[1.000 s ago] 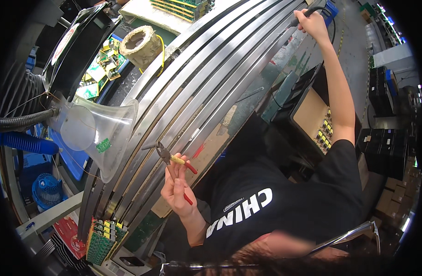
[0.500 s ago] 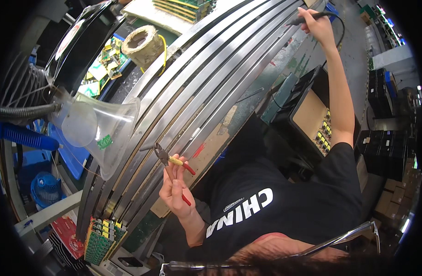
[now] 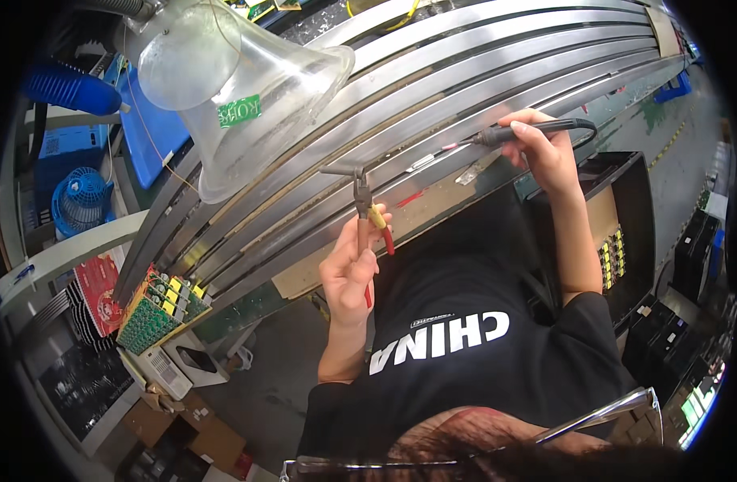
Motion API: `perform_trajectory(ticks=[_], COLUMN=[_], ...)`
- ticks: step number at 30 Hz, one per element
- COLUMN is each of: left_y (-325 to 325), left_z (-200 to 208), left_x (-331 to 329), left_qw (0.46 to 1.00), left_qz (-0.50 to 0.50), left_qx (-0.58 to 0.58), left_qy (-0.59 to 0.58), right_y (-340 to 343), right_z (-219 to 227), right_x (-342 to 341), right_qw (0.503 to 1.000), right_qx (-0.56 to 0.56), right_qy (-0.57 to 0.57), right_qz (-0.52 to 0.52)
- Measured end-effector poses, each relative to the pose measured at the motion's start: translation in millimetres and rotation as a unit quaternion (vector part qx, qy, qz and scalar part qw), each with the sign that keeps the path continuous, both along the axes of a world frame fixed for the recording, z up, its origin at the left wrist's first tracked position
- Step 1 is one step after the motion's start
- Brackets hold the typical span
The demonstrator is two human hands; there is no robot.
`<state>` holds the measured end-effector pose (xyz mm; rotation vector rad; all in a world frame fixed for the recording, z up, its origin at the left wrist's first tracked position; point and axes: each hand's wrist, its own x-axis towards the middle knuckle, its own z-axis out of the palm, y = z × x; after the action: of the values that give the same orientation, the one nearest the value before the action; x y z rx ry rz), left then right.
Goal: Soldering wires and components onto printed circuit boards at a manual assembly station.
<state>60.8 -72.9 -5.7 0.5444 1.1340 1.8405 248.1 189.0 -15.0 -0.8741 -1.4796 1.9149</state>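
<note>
My left hand (image 3: 351,269) is closed around the handles of a pair of pliers (image 3: 362,197), red with a yellow band on one side. A short grey rod-like piece (image 3: 340,170) lies across the pliers' jaws; whether they grip it I cannot tell. In my right hand (image 3: 545,153) is a soldering iron (image 3: 497,136) with a dark handle and a cable looping behind. Its tip points left, toward the pliers, with a gap between them. Both hands are over the near side of long parallel metal rails (image 3: 433,112). A small whitish strip (image 3: 421,164) rests on the rails below the iron's tip.
A clear funnel-shaped hood (image 3: 288,88) overhangs the rails at left. Circuit boards with yellow parts (image 3: 164,301) stand at the rails' left end. A black bin (image 3: 637,193) holding more boards is beside my right arm. A blue fan (image 3: 83,201) sits far left.
My right hand has brought the soldering iron from the rails' far right end toward the pliers. The view has turned, and the pliers remain in my left hand.
</note>
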Motion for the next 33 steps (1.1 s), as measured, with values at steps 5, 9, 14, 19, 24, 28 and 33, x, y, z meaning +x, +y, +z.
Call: perform_trajectory(ticks=[5,9,14,19,24,28,33], left_y=[-1.8,-2.0,-2.2,-2.5,-3.5,-4.2,-3.7], left_z=[-2.3,-3.9,-4.5,-4.9,-4.8,-6.2,-4.7], left_x=[-2.2,-4.0,-4.1,-4.0,-4.2,-4.5,-4.6], left_qw=[1.0,0.999,1.0,1.0,1.0,1.0,1.0], left_qz=[-0.002,-0.011,-0.013,-0.013,-0.011,-0.013,-0.014], left_qx=[0.001,0.029,0.024,0.024,0.014,0.012,0.005], left_qy=[-0.011,-0.009,-0.009,-0.012,-0.011,-0.012,-0.015], right_y=[-7.9,-9.0,-7.6,-5.0,-2.2,-5.0,-3.4], right_z=[8.6,6.8,5.8,4.6,6.5,7.0,4.9], right_x=[-8.0,-10.5,-10.3,-8.7,-9.7,-14.6,-13.9], right_qw=[0.997,0.997,0.997,0.998,0.997,0.995,0.995], right_qx=[-0.001,-0.01,-0.024,-0.042,-0.04,-0.049,-0.051], right_qy=[-0.081,-0.077,-0.072,-0.05,-0.053,-0.075,-0.075], right_qz=[-0.007,-0.013,-0.014,-0.014,-0.04,-0.034,-0.033])
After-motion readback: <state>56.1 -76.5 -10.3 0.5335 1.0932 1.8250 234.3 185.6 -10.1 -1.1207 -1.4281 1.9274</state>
